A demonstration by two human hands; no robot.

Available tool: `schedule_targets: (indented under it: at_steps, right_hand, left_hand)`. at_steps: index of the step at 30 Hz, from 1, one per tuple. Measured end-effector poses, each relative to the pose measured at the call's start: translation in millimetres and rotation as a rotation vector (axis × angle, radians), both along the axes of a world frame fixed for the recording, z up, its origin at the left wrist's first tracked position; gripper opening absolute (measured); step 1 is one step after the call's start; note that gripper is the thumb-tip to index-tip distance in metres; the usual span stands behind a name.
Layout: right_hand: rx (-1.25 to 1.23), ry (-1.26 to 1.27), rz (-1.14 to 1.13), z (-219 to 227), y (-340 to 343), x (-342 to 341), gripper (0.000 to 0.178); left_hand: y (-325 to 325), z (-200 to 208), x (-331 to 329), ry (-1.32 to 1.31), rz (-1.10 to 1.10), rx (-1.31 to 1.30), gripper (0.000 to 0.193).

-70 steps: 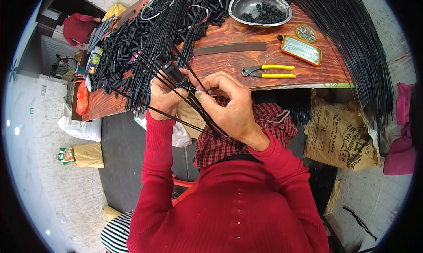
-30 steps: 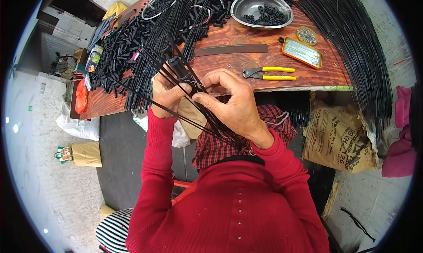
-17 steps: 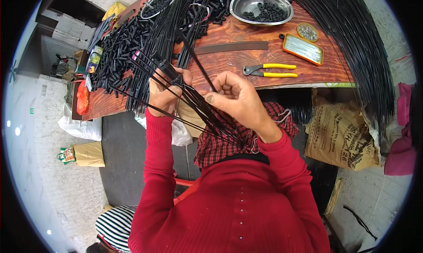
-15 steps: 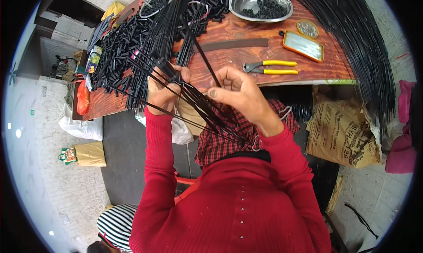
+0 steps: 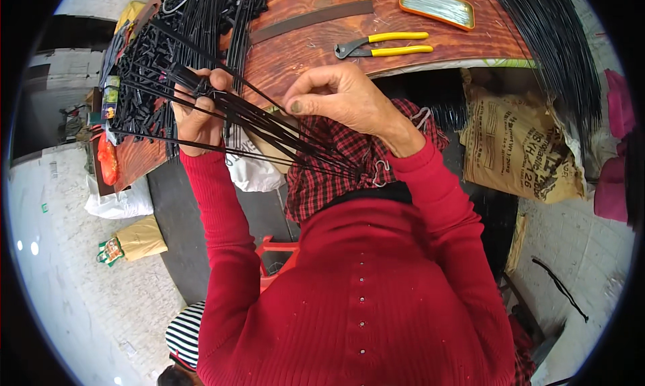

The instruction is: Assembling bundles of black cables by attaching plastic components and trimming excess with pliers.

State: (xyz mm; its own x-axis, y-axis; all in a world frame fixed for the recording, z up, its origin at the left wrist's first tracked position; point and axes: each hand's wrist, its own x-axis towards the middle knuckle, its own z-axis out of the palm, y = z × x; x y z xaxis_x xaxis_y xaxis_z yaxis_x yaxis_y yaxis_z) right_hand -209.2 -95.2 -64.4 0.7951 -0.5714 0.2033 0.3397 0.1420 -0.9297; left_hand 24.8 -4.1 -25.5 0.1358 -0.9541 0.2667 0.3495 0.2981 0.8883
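Head view: a bundle of thin black rods (image 5: 269,123) is lying slantwise between two bare hands, its thick black hub (image 5: 180,75) forming the far-left end. Below the hub end, the left hand (image 5: 195,122) is wrapping closed fingers round the bundle; to the bundle's right, the right hand (image 5: 346,100) is pinching one single rod (image 5: 254,89) by its tip. A weak pinch is risking that rod springing away; a loose left grip is risking the bundle fanning apart, and crossing rods are inviting a tangle. The left fingers are covering part of the bundle's neck, and its near ends are getting lost against red plaid cloth (image 5: 312,191). Beyond the bundle, yellow-handled pliers (image 5: 398,36) are resting on the bench (image 5: 289,53), whose far side is running out of frame.
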Motion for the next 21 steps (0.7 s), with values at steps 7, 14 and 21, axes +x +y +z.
schedule_targets:
  at_steps: [7, 14, 21]
  right_hand:
    - [-0.213, 0.121, -0.119, 12.4, 7.2, 0.2, 0.013]
    - [-0.376, 0.179, -0.289, 9.9, 7.1, -5.4, 0.011]
    - [0.019, 0.063, 0.106, 7.7, 6.0, -11.1, 0.016]
  left_hand:
    - [2.6, -0.4, -0.3, -0.003, 0.006, 0.000, 0.044]
    - [3.7, -6.5, 9.4, -0.018, 0.055, 0.028, 0.043]
    - [0.1, -8.6, 11.9, 0.045, -0.037, -0.006, 0.047]
